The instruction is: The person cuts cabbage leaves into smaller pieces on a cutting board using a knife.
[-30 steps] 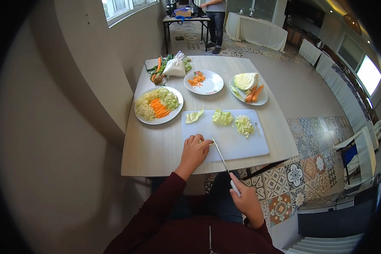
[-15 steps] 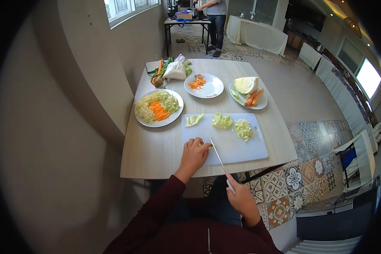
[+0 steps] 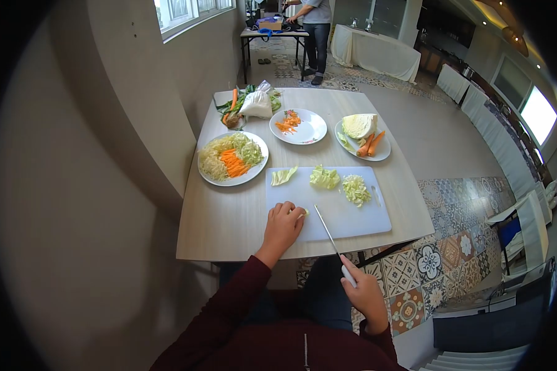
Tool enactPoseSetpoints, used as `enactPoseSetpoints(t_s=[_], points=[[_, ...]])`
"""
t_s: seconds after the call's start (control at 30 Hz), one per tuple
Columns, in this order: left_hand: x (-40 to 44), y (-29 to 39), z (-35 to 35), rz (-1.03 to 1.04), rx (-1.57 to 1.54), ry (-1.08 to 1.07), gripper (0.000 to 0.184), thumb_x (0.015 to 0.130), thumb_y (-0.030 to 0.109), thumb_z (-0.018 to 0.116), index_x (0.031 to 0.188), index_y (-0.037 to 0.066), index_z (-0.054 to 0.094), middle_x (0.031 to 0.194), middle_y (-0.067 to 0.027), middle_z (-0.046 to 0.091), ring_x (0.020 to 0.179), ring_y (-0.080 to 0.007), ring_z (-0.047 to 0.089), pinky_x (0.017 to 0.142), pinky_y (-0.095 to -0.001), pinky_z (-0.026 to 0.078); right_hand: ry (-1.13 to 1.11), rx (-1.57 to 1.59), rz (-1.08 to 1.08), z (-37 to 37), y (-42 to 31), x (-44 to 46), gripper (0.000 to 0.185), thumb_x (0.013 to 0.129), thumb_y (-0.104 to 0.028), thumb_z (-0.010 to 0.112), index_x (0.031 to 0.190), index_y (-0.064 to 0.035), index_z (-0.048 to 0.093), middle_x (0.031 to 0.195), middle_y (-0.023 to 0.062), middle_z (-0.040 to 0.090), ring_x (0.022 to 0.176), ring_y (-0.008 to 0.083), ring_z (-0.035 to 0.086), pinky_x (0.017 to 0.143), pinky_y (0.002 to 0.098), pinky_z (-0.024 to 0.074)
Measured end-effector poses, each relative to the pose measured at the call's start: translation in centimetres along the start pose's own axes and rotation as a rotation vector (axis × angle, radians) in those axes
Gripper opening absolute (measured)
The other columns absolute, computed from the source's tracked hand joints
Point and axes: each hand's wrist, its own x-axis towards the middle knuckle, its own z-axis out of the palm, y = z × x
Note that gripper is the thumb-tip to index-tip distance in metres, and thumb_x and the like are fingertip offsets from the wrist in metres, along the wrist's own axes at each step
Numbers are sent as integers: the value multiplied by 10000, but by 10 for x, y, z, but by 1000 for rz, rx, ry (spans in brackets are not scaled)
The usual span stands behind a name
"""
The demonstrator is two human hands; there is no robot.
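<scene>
My left hand (image 3: pixel 284 224) rests at the front left of the white cutting board (image 3: pixel 353 224), fingers curled over a small piece of cabbage (image 3: pixel 305 212) that is mostly hidden. In my right hand (image 3: pixel 364 290) is a knife (image 3: pixel 327 230) with a white handle, its blade angled over the board to the right of my left fingers. Along the board's far side lie a flat cabbage leaf piece (image 3: pixel 284 176), a stack of cabbage leaves (image 3: pixel 325 177) and a pile of chopped cabbage (image 3: pixel 356 191).
A plate (image 3: pixel 254 175) of shredded vegetables stands left. Behind are a plate (image 3: pixel 316 131) with carrot bits, a plate (image 3: pixel 385 154) with cabbage and whole carrots (image 3: pixel 375 143), and a bagged white item (image 3: pixel 256 105) beside vegetables. A person (image 3: pixel 317 37) stands at a far table.
My right hand has moved slightly right and down with the knife, so the blade now sits apart from my left fingers. My left hand stays nearly in place.
</scene>
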Motion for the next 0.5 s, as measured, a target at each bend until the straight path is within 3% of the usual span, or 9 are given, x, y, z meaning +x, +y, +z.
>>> enactPoseSetpoints(t_s=[0.13, 0.5], points=[[0, 0, 0, -1, -13, 12, 84, 867, 122, 685, 947, 128, 708, 932, -51, 587, 944, -261, 557, 847, -409, 440, -31, -11, 70, -1, -11, 3, 568, 878, -119, 645, 1439, -145, 559, 1020, 302, 679, 914, 436, 696, 771, 388, 544], [0, -2, 1, 13, -7, 17, 91, 855, 117, 684, 942, 131, 707, 922, -48, 586, 929, -259, 557, 836, -411, 440, -67, 25, 14, 1, -22, 4, 577, 882, -119, 646, 1449, -159, 550, 908, 296, 665, 761, 418, 682, 705, 369, 530]])
